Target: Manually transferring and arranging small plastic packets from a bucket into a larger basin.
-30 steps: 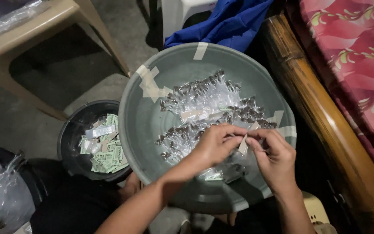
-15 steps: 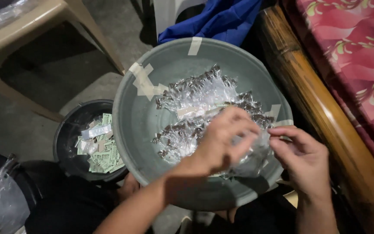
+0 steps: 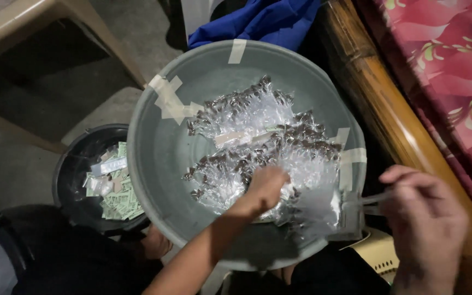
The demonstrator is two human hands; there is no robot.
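Since a moment ago my left hand [image 3: 266,188] has dropped from in front of me down into the pile, and my right hand [image 3: 424,221] has pulled away to the right, past the rim of the basin. The big grey-green basin [image 3: 159,158], patched with strips of pale tape, sits on my lap and fills the middle of the view; beside it on the right runs a wooden bed rail [image 3: 389,117] with a red flowered cloth [image 3: 454,60] over it. To the left and lower stands a smaller black bucket [image 3: 69,175] holding green and white paper slips [image 3: 113,188]. Inside the basin lies the heap of small clear plastic packets [image 3: 258,136] with dark contents. My left fingers are curled together, buried in the packets; I cannot tell whether they grip one. My right fingers are pinched on a thin, clear plastic piece [image 3: 364,202] just outside the rim.
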